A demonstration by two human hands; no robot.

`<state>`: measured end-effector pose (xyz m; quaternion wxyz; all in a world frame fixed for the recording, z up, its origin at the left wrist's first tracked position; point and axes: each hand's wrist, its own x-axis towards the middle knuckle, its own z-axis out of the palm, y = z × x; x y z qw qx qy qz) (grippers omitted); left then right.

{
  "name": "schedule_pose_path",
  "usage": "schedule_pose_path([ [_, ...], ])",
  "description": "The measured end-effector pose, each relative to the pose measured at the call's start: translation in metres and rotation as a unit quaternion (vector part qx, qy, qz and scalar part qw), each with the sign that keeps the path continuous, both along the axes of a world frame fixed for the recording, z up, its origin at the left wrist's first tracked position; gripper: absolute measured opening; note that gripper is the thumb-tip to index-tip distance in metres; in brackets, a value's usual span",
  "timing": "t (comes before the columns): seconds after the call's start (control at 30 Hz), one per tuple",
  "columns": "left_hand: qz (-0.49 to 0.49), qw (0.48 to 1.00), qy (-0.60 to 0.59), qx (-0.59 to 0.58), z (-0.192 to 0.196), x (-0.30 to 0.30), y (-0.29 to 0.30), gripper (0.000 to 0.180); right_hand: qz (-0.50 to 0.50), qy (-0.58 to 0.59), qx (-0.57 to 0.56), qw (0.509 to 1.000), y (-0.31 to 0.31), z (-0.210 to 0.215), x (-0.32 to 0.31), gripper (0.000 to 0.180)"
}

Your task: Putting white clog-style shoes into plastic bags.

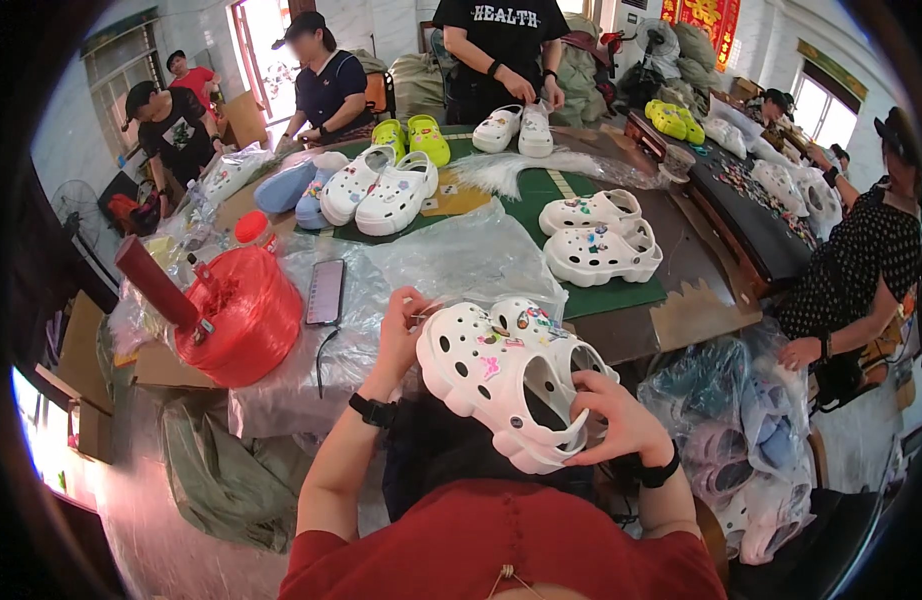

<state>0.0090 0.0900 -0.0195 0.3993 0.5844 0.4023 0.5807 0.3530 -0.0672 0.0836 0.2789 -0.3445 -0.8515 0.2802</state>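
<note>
Holding a pair of white clogs (506, 385) in front of my chest, I am keeping them pressed together above my lap, at the near edge of the table (696, 255). My right hand (621, 425) is closing around the heel end of the pair, with the fingers curling over the rim and strap. My left hand (406, 325) is pinching narrowly at the toe end, and something small seems to be between the fingertips; I cannot tell what it is. Several coloured charms (511, 330) are already sitting in the holes just right of this pinch.

I think that, to do this step well, I should be keeping the right hand firm so the clogs are not twisting, and pressing straight into one hole, not at an angle.

Beyond the left hand a dark phone (326, 290) is lying on clear plastic bags (451, 255), and further left a red spool of string (236, 315) is standing. Farther from both hands, another white decorated pair (599, 240) is resting on the green mat (541, 200), and other people are working around the table.
</note>
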Motion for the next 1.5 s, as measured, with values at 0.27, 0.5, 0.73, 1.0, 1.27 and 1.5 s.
schedule_pose_path([
  [0.27, 0.168, 0.942, 0.198, 0.215, 0.040, 0.009, -0.034, 0.021, -0.076, -0.027, 0.031, 0.996, -0.013, 0.000, -0.009, 0.054],
  [0.5, 0.142, 0.985, 0.087, 0.050, 0.043, 0.012, -0.036, 0.019, -0.103, -0.059, 0.067, 0.991, -0.022, -0.002, -0.014, 0.055],
  [0.73, 0.098, 0.989, 0.068, 0.083, 0.041, 0.030, -0.038, 0.014, -0.138, -0.028, 0.045, 0.989, -0.023, -0.012, -0.022, 0.055],
  [1.0, 0.104, 0.928, 0.279, 0.226, 0.041, 0.012, -0.053, 0.013, -0.183, 0.040, 0.053, 0.981, -0.023, -0.010, -0.028, 0.055],
  [1.27, 0.035, 0.925, 0.292, 0.242, 0.064, 0.032, -0.074, 0.019, -0.190, -0.006, 0.122, 0.974, -0.014, -0.024, -0.046, 0.054],
  [1.5, -0.022, 0.990, 0.125, 0.054, 0.030, 0.022, -0.059, 0.020, -0.185, -0.037, 0.088, 0.978, 0.003, -0.026, -0.065, 0.055],
])
